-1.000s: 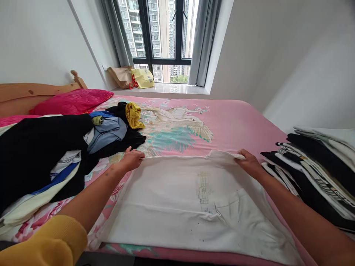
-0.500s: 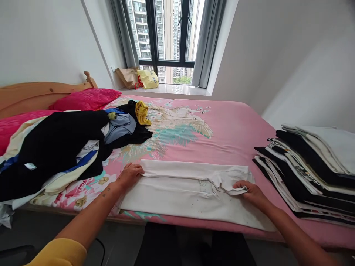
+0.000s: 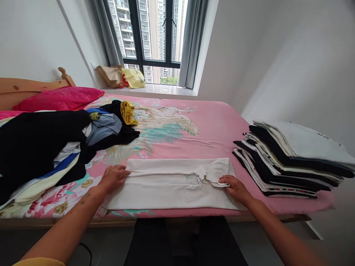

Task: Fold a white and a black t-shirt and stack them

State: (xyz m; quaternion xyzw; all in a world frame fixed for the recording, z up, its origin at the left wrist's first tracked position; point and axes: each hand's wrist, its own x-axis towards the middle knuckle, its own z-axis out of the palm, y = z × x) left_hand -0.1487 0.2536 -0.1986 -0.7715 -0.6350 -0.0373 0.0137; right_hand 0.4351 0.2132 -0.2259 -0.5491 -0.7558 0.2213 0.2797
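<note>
A white T-shirt [image 3: 166, 195] lies on the bed's near edge, its far side folded over into a long strip. Small dark specks dot the cloth, and faint print shows near the bunched neckline at its right end. My left hand [image 3: 115, 177] is closed on the left end of the folded strip, with the fingertips partly hidden. At the other end, my right hand [image 3: 234, 188] pinches the neckline between thumb and fingers.
On the left a loose heap of clothes [image 3: 47, 136] spreads over the bed. A tall stack of folded clothes [image 3: 285, 162] stands at the right. Farther back are a red pillow [image 3: 61, 98], a brown paper bag [image 3: 111, 75] and a yellow bag [image 3: 134, 78] by the window.
My view has turned right, so the bed, heap and stack appear farther left. Both hands keep their holds on the T-shirt, which looks much the same.
</note>
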